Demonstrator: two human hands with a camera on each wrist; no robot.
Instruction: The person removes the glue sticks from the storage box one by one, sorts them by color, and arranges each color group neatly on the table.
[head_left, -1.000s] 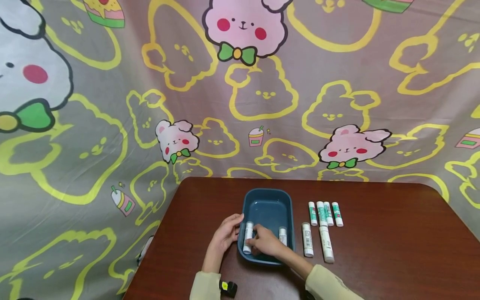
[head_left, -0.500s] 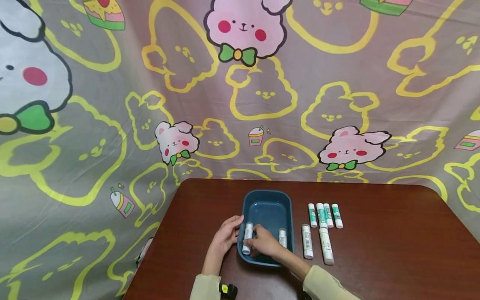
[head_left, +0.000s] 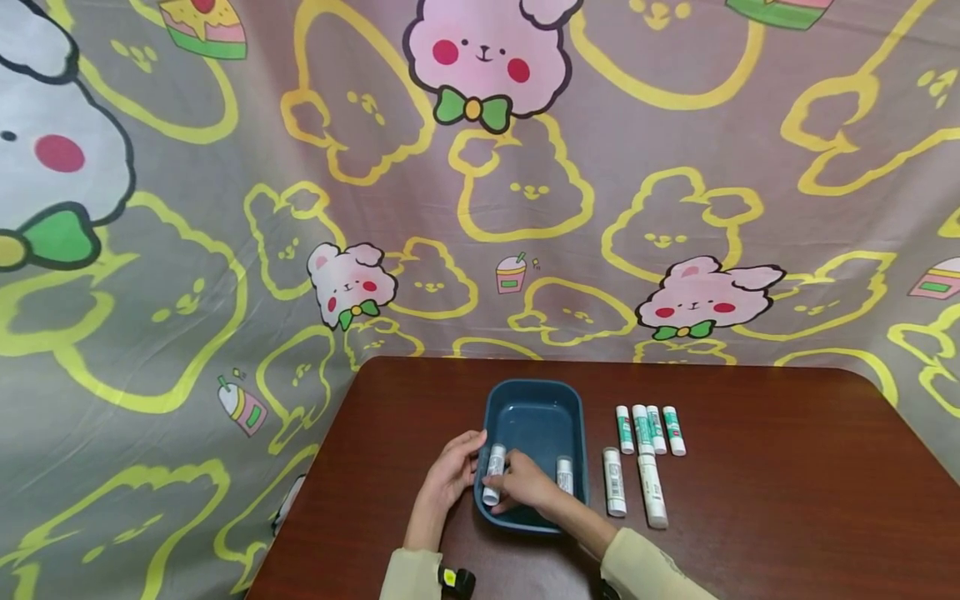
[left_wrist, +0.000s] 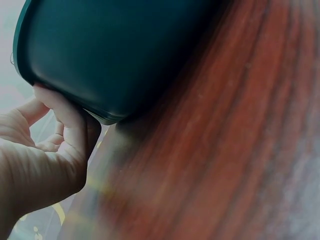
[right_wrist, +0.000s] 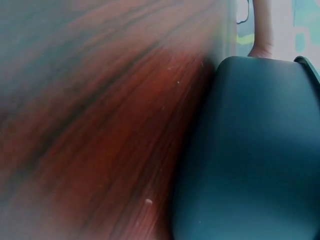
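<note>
A blue rectangular tray point(head_left: 534, 392) rests on the table in the head view. At its left wall, my left hand point(head_left: 452, 467) holds the side, with fingertips at the rim; the left wrist view shows bent fingers of the left hand point(left_wrist: 55, 145) against the tray's outer wall point(left_wrist: 115, 55). Inside the tray, my right hand point(head_left: 527, 482) pinches a white glue stick point(head_left: 495, 468) lying lengthwise along the left wall. A second white glue stick point(head_left: 565, 473) lies by the right wall, its lower part hidden behind my right forearm. The right wrist view shows mostly tray wall point(right_wrist: 255, 150).
Right of the tray, two large white glue sticks lie on the brown table point(head_left: 787, 467): one with a barcode point(head_left: 614, 483), another farther right point(head_left: 652, 492). Behind them lie several smaller green-and-white glue sticks point(head_left: 674, 431). A patterned curtain point(head_left: 570, 192) surrounds the table's back and left.
The lower end of the pinched glue stick has shifted slightly left and up, with my right fingertips moving along it. My left hand and the tray stay in place.
</note>
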